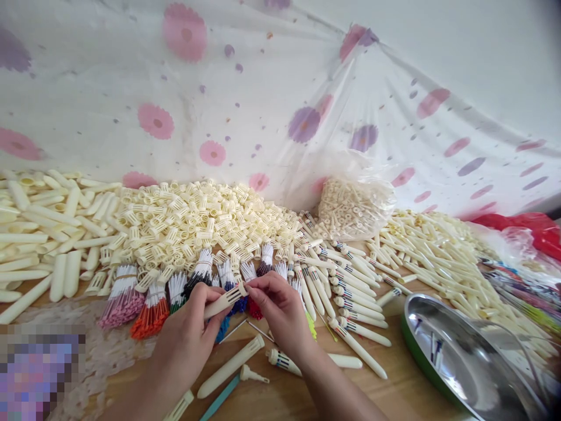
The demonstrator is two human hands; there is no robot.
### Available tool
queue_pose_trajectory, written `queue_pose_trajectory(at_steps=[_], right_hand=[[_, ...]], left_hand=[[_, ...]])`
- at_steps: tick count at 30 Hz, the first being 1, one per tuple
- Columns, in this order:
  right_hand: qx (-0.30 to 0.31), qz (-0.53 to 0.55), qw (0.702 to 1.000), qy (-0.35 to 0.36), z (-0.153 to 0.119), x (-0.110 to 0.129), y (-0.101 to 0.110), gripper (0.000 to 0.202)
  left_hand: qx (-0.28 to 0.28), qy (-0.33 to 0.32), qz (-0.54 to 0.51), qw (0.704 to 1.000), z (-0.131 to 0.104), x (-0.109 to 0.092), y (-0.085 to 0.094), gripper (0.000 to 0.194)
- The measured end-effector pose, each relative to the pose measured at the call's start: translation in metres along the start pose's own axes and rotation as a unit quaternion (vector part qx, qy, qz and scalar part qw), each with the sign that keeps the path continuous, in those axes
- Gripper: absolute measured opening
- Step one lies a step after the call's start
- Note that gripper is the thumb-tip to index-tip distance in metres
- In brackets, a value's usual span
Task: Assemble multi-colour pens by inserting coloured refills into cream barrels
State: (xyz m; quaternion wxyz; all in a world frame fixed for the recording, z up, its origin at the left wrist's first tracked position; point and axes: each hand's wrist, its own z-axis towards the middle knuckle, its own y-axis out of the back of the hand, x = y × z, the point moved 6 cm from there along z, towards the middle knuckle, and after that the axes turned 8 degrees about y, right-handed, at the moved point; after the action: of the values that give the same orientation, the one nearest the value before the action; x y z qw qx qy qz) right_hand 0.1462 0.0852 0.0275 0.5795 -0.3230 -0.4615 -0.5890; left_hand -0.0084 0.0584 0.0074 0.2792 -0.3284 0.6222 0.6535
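My left hand [189, 330] is closed round a cream pen barrel [222, 302], whose slotted end points up to the right. At that end my right hand [280, 310] has thumb and fingertips pinched together; what lies between them is hidden. Just beyond my hands lie bundles of pen refills with white upper parts, among them a pink bundle [121, 298], an orange bundle [150, 313] and a black bundle [200, 275]. Below the hands are another slotted barrel [231, 366], a small cream nozzle-like piece [254, 374] and a thin teal tool [220, 399].
Slotted cream collars [188, 225] are heaped at the back, with long barrels [48, 234] to the left. Multicolour pens [357, 298] lie in rows right of centre. A plastic bag [355, 204] holds small white parts. A metal bowl [464, 356] stands front right.
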Motion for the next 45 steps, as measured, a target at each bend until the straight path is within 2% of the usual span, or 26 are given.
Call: queue_pose_trajectory(at_steps=[3,5,10,14,17,20,23,26,29,31,35,38,40,43,45], right_hand=[[0.023,0.080,0.994,-0.066,-0.001,-0.007,-0.002,0.012],[0.027,0.091,0.993,-0.073,-0.001,-0.007,-0.002,0.012],[0.025,-0.050,0.998,0.012,-0.001,0.006,0.003,0.015],[0.036,-0.177,0.978,0.102,-0.006,0.019,0.000,0.023],[0.029,-0.199,0.972,0.123,-0.009,0.022,-0.002,0.025],[0.022,-0.121,0.989,0.081,-0.011,0.017,-0.004,0.022],[0.015,0.041,0.999,-0.030,-0.011,0.003,-0.009,0.019],[-0.012,0.190,0.970,-0.153,-0.014,-0.013,-0.016,0.022],[-0.041,0.232,0.953,-0.188,-0.014,-0.019,-0.017,0.024],[-0.038,0.223,0.958,-0.178,-0.013,-0.017,-0.017,0.026],[-0.028,0.207,0.966,-0.150,-0.008,-0.012,-0.011,0.029],[-0.032,0.181,0.972,-0.146,-0.005,-0.017,-0.002,0.029],[-0.022,0.127,0.983,-0.135,-0.004,-0.022,0.004,0.033],[0.052,-0.043,0.994,-0.090,-0.008,-0.028,0.010,0.036],[0.145,-0.163,0.976,-0.027,-0.015,-0.026,0.006,0.035]], left_hand=[[-0.001,0.006,-0.003,1.000,0.001,0.002,0.001,0.007],[0.002,0.006,-0.003,1.000,0.001,0.002,0.001,0.008],[-0.007,-0.004,0.017,1.000,0.001,0.000,0.002,0.008],[-0.027,-0.027,0.037,0.999,0.001,-0.001,0.003,0.006],[-0.043,-0.040,0.060,0.996,0.002,0.000,0.005,0.005],[-0.070,-0.059,0.077,0.993,0.002,0.000,0.009,0.005],[-0.095,-0.079,0.086,0.989,0.002,-0.003,0.013,0.004],[-0.125,-0.100,0.099,0.982,0.000,-0.007,0.017,0.002],[-0.139,-0.108,0.099,0.980,-0.001,-0.009,0.018,0.002],[-0.123,-0.089,0.077,0.985,0.000,-0.006,0.017,0.004],[-0.046,-0.021,-0.005,0.999,0.005,0.003,0.010,0.009],[0.015,0.003,-0.076,0.997,0.011,0.007,0.007,0.011],[0.044,0.011,-0.110,0.993,0.016,0.010,0.008,0.013],[0.068,0.012,-0.128,0.989,0.022,0.016,0.013,0.016],[0.083,0.002,-0.134,0.988,0.025,0.019,0.017,0.016]])
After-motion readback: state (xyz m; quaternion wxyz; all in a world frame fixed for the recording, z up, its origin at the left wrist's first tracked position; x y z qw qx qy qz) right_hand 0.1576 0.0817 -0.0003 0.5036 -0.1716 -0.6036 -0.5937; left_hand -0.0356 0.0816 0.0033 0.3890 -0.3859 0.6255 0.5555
